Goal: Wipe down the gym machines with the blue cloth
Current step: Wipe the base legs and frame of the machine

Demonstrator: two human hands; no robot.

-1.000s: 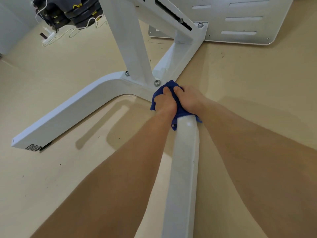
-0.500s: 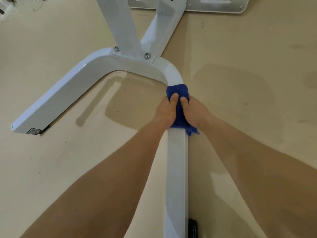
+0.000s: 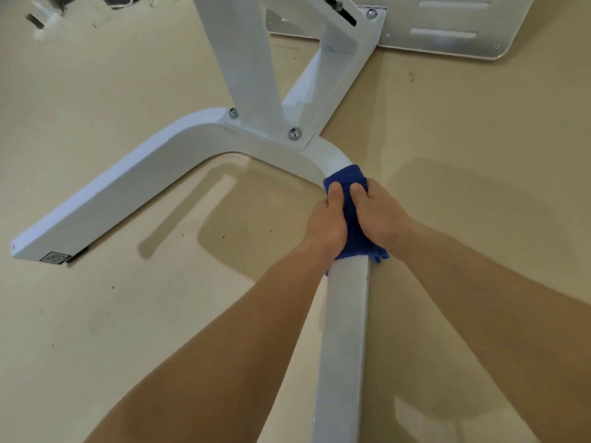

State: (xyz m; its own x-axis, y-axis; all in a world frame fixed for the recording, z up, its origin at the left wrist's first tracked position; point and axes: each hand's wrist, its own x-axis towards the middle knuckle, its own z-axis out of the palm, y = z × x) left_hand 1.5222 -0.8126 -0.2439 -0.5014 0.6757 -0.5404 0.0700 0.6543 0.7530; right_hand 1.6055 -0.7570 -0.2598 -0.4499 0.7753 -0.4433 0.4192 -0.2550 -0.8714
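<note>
A blue cloth (image 3: 347, 180) is wrapped over the right leg (image 3: 345, 330) of a white gym machine's floor frame, just below the leg's curved bend. My left hand (image 3: 327, 222) grips the cloth from the left side of the leg. My right hand (image 3: 377, 212) grips it from the right, thumbs side by side on top. The cloth's lower edge sticks out under my right wrist.
The frame's left leg (image 3: 105, 203) stretches to the lower left, with a label at its end. A white upright post (image 3: 243, 62) is bolted at the junction. A pale metal footplate (image 3: 447, 30) lies on the beige floor at the top right. Cables lie at the top left.
Both hands slid the cloth back along the right leg from the bolted junction, then stayed near the bend. The view has tilted, showing more of the footplate again.
</note>
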